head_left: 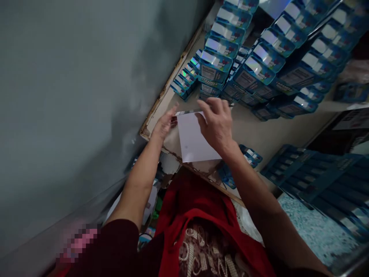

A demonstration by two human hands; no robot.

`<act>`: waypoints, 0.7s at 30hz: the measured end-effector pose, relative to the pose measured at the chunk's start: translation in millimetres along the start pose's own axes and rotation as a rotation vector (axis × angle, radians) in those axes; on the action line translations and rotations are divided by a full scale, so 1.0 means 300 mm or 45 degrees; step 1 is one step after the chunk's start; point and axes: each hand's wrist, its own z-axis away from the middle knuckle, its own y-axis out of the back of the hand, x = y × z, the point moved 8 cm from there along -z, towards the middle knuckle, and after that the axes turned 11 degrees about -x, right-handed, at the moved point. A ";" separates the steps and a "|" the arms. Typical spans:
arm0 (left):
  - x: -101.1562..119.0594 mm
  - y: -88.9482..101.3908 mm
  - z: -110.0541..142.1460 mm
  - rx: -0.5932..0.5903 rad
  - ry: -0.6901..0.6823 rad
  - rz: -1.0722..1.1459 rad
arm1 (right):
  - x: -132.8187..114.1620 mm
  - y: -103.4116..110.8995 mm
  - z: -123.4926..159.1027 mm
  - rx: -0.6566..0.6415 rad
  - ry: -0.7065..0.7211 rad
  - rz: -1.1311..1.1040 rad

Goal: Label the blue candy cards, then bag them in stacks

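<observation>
A flat white card (pixel 193 140) with a printed strip along its far edge is held over the near corner of the table. My left hand (pixel 164 125) grips its left edge, with the fingers partly hidden behind the card. Over the far right part of the card, my right hand (pixel 217 122) is curled, thumb on the white face and fingers at the far edge. Beyond both hands stands a stack of blue printed boxes (pixel 216 61). Beside my right forearm lie a few more small blue boxes (pixel 250 155), partly covered by the arm.
Tall rows of blue boxes (pixel 268 57) fill the far right of the pale table (pixel 245 127). A grey wall (pixel 72 77) runs close along the left. At lower right is a large pack of blue boxes (pixel 319 177). The table's worn edge (pixel 201 177) lies before my red apron (pixel 190 200).
</observation>
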 end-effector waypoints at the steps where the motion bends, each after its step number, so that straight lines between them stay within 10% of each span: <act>1: -0.006 -0.033 -0.026 -0.081 0.015 0.032 | -0.002 -0.075 -0.036 -0.119 -0.022 0.033; 6: -0.042 -0.071 0.076 -0.049 -0.153 0.169 | 0.062 -0.298 0.034 -0.317 -0.147 -0.205; 21: -0.007 -0.116 0.349 0.050 -0.473 0.500 | -0.070 -0.154 0.089 0.018 -0.129 -0.815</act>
